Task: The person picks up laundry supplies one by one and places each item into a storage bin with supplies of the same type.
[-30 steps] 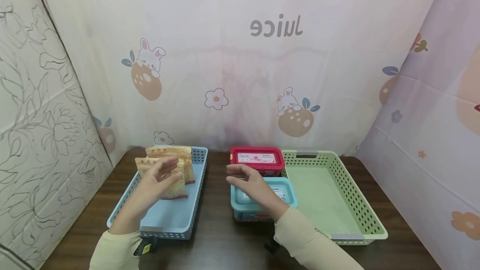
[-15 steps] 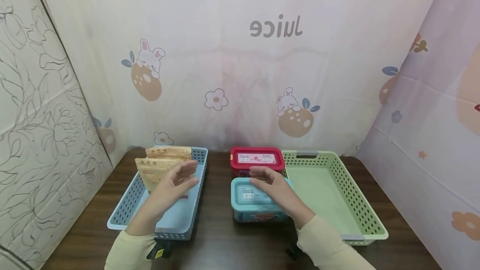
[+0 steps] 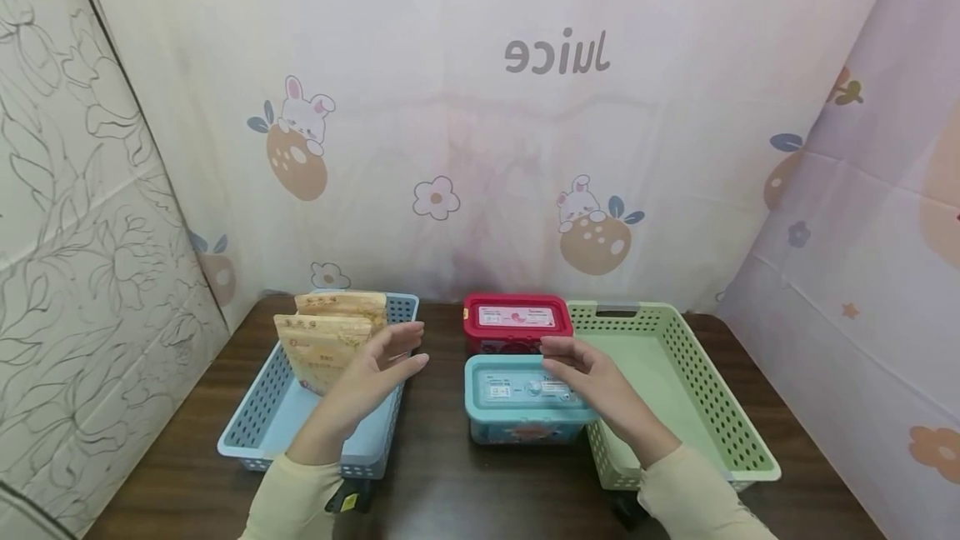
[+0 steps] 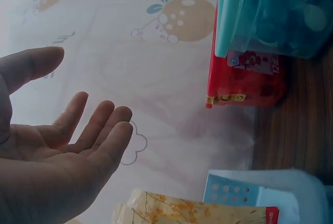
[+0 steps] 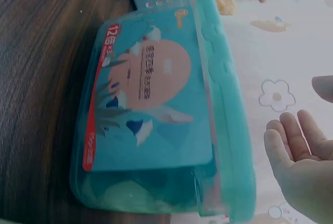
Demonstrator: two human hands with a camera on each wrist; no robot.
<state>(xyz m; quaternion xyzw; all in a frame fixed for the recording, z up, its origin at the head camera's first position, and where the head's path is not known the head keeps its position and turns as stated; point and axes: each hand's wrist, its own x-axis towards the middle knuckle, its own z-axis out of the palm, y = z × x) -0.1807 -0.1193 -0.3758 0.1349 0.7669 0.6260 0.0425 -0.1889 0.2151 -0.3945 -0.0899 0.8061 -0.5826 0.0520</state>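
Note:
Held in the air over the right side of the blue basket (image 3: 247, 415), my left hand (image 3: 369, 377) has relaxed fingers and nothing in its grasp. Two beige printed pouches (image 3: 318, 352) stand upright in that basket, partly behind the hand. My right hand (image 3: 603, 382) hovers above the right end of a teal lidded box (image 3: 525, 398), fingers loosely bent and holding nothing. In the right wrist view the teal box (image 5: 151, 109) is apart from the hand. Directly behind it sits a red lidded box (image 3: 517, 323) with a pale label.
A green basket (image 3: 652, 357) stands on the right, its left side partly hidden by the boxes. Dark wood table (image 3: 435, 440) shows between the blue basket and the boxes. A printed curtain (image 3: 450, 148) hangs behind the table.
Both hands have moved to the right, the left from in front of the pouches, the right across the teal box. Boxes, pouches and baskets have stayed put.

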